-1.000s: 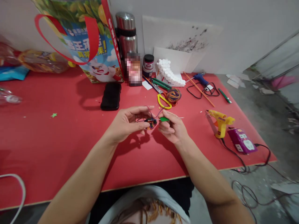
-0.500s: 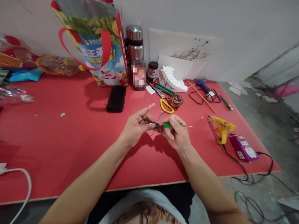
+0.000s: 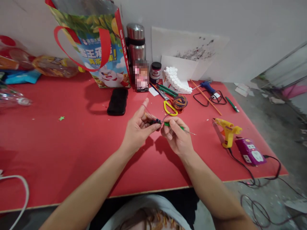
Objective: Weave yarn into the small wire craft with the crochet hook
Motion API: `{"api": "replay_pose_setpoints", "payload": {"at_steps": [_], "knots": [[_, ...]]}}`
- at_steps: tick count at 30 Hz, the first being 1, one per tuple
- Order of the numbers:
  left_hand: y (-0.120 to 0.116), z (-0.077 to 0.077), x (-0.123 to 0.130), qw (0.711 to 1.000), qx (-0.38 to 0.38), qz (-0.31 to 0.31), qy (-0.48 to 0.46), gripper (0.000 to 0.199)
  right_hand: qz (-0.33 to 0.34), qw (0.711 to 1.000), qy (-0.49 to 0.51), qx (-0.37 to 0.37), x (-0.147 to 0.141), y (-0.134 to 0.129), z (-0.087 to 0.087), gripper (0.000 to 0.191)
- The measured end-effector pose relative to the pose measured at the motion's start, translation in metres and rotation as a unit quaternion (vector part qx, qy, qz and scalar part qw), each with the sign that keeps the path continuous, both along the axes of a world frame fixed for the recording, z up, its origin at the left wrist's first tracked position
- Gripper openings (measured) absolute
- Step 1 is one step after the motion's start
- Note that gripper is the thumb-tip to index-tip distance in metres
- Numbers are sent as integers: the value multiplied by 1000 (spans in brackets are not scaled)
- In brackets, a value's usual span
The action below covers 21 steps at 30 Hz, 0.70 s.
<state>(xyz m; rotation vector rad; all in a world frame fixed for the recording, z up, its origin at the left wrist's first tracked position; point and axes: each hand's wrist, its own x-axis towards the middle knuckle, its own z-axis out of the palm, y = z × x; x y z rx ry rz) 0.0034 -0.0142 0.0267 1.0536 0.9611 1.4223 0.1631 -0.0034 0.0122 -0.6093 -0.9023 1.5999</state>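
My left hand point(image 3: 137, 129) pinches a small dark piece of crochet work point(image 3: 156, 122) between thumb and fingers. Yarn loops over its raised index finger. My right hand point(image 3: 177, 135) is closed round the green handle of a crochet hook point(image 3: 167, 124), whose thin metal end sticks out to the right past the hand. The hook's other tip points at the crochet piece and meets it or nearly so; I cannot tell which. A strand runs from the hands towards a multicoloured ball of yarn point(image 3: 180, 102). Beside the ball lie yellow-handled scissors point(image 3: 170, 108).
A black phone-like case point(image 3: 117, 102) lies left of the hands. Behind stand a shopping bag point(image 3: 103, 60), a steel flask point(image 3: 136, 41), a phone point(image 3: 141, 76) and a dark jar point(image 3: 155, 72). To the right are a yellow glue gun point(image 3: 226, 129) and a purple power socket point(image 3: 251, 151) with cords.
Both hands have shifted slightly left. My left index finger is raised higher with the yarn over it. The hook has tilted, its right end now lower.
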Motion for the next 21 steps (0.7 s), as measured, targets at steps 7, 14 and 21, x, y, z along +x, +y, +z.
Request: {"api": "replay_pose_setpoints", "payload": {"at_steps": [7, 14, 21], "knots": [[-3, 2, -2, 996, 46, 5, 78, 109, 2, 997, -52, 50, 3, -4, -2, 13], [-4, -2, -4, 998, 31, 8, 59, 105, -59, 951, -242, 185, 7, -11, -7, 16], [-6, -2, 6, 1000, 0, 12, 15, 110, -147, 856, -375, 325, -1, -16, -6, 24]]}}
